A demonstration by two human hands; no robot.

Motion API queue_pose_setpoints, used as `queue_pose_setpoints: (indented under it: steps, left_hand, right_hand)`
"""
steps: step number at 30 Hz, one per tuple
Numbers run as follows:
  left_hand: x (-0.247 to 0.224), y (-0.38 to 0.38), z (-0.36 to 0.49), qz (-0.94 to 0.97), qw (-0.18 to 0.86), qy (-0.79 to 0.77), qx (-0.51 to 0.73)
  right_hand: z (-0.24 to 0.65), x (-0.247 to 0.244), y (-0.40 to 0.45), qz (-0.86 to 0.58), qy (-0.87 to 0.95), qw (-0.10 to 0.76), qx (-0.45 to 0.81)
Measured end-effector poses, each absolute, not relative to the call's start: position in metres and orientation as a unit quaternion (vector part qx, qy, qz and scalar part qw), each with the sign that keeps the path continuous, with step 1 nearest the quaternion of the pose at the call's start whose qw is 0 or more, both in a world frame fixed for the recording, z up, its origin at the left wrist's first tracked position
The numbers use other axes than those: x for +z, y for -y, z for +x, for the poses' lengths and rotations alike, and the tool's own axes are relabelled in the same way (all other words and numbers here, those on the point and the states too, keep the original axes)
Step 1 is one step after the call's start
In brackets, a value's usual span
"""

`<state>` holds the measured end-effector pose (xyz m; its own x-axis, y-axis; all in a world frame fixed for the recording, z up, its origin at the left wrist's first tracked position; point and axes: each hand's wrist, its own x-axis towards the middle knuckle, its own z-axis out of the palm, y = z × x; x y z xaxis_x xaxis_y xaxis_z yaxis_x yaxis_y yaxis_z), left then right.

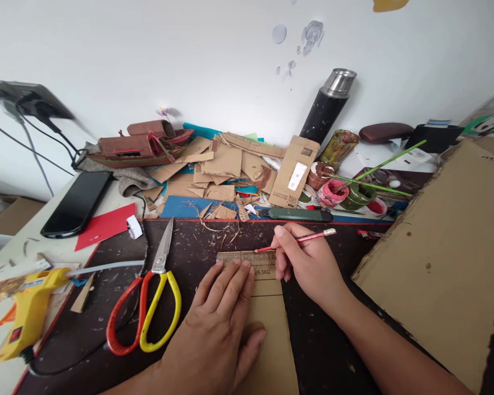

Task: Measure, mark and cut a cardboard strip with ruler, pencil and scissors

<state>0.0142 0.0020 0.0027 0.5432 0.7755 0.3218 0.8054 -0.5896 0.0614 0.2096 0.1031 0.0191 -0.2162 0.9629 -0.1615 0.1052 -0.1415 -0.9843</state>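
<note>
A long piece of brown cardboard (267, 318) with printed text lies on the dark work mat. My left hand (224, 312) rests flat on it, fingers stretched toward its far edge. Between the thumb and fingers of my right hand (308, 263) is a red pencil (310, 237). The pencil's tip is at the cardboard's far edge, just beyond my left fingertips; whether it touches is too small to tell. Left of my left hand lie scissors (160, 263) with one red and one yellow handle, blades partly crossed and pointing away.
A yellow glue gun (28, 312) and a black phone (78, 204) lie at the left. Behind the mat are a cardboard scrap pile (224, 162), a model boat (135, 148), a utility knife (298, 214), paint jars (333, 192) and a thermos (329, 104). A large cardboard sheet (440, 247) stands at right.
</note>
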Motion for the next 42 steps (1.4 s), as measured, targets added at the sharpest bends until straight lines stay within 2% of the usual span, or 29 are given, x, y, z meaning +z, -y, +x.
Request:
queue_pose_setpoints:
  steps: [34, 42]
  left_hand:
    - [0.002, -0.002, 0.014, -0.876, 0.048, 0.455, -0.153]
    - [0.002, -0.001, 0.014, -0.874, 0.043, 0.456, -0.163]
  right_hand:
    - [0.207, 0.019, -0.099, -0.487, 0.523, 0.404, 0.571]
    - [0.200, 0.017, -0.095, -0.477, 0.547, 0.382, 0.572]
